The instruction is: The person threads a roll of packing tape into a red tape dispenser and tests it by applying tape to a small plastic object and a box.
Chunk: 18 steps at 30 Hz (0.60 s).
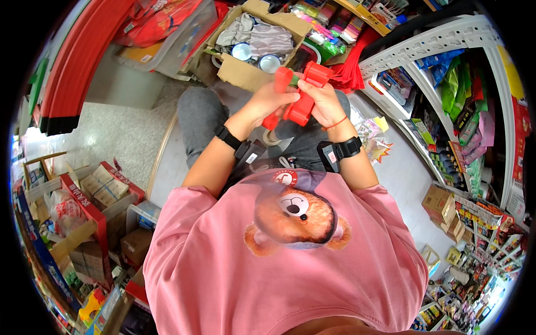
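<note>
Both of my hands are raised above my lap and hold a red plastic hand tool [301, 106] with a handle and a boxy head. My left hand [269, 100] grips its left part, fingers wrapped around the red handle. My right hand [322, 101] closes on the right side, near the red block at the top. A black band sits on each wrist, and a thin red string circles the right one. I wear a pink shirt with a bear print and grey trousers.
An open cardboard box [245, 70] with cloth and round tins stands ahead of my knees. White metal shelves [441, 39] with packaged goods rise at the right. Cartons and red boxes [95, 190] crowd the left floor. A clear plastic bin [167, 50] sits upper left.
</note>
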Each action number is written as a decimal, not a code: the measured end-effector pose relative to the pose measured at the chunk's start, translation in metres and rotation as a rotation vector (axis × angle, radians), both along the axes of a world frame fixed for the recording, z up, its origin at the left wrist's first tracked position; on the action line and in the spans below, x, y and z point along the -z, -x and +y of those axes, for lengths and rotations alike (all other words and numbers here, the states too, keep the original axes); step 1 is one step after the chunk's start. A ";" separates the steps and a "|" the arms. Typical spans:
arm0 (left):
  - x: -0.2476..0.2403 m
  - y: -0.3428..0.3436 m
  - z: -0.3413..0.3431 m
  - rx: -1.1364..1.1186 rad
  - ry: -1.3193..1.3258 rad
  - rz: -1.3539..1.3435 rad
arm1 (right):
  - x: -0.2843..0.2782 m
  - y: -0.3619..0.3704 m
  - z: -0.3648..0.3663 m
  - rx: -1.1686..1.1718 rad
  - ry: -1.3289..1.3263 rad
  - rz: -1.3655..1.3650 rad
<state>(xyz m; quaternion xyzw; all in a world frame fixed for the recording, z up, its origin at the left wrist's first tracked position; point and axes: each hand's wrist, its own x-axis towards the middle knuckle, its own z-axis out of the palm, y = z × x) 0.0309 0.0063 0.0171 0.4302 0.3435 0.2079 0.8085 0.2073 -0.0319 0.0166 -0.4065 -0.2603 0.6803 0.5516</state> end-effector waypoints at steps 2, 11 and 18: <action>-0.002 -0.001 -0.002 -0.032 0.000 0.011 | 0.000 0.001 0.000 -0.005 -0.002 -0.014; -0.005 -0.008 -0.008 -0.140 -0.117 -0.022 | -0.005 0.001 0.000 0.032 0.011 -0.026; -0.003 -0.008 -0.007 -0.134 -0.102 -0.024 | 0.000 -0.001 -0.001 0.037 -0.033 -0.040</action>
